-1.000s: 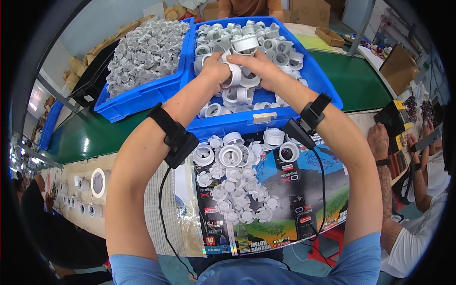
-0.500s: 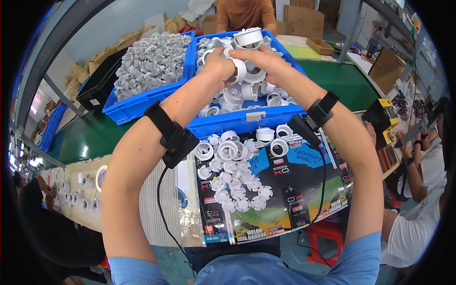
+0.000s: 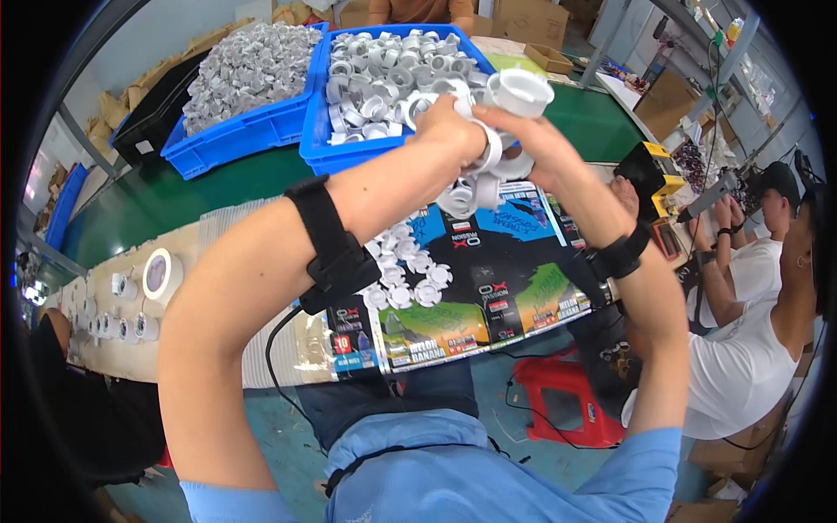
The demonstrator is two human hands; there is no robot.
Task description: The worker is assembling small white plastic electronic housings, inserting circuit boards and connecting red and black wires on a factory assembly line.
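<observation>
A blue rectangular plastic bin [image 3: 235, 144] bears heaped small grey-white plastic pieces [image 3: 253, 70]; beside it, a second blue bin [image 3: 357, 157] contains loose white rings [image 3: 375, 106]. Rightward, the person's left hand [image 3: 451, 132] and right hand [image 3: 545, 146] together clasp a bunch of white cylindrical plastic rings [image 3: 520, 94].

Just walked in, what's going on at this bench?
A person is holding a bunch of white ring parts between the left hand and right hand, over the near right part of a blue bin and the printed sheet in front of it. That bin holds more of the same kind. A second blue bin to its left is heaped with smaller pale pieces. Small white finned parts lie loose on the sheet.
</observation>
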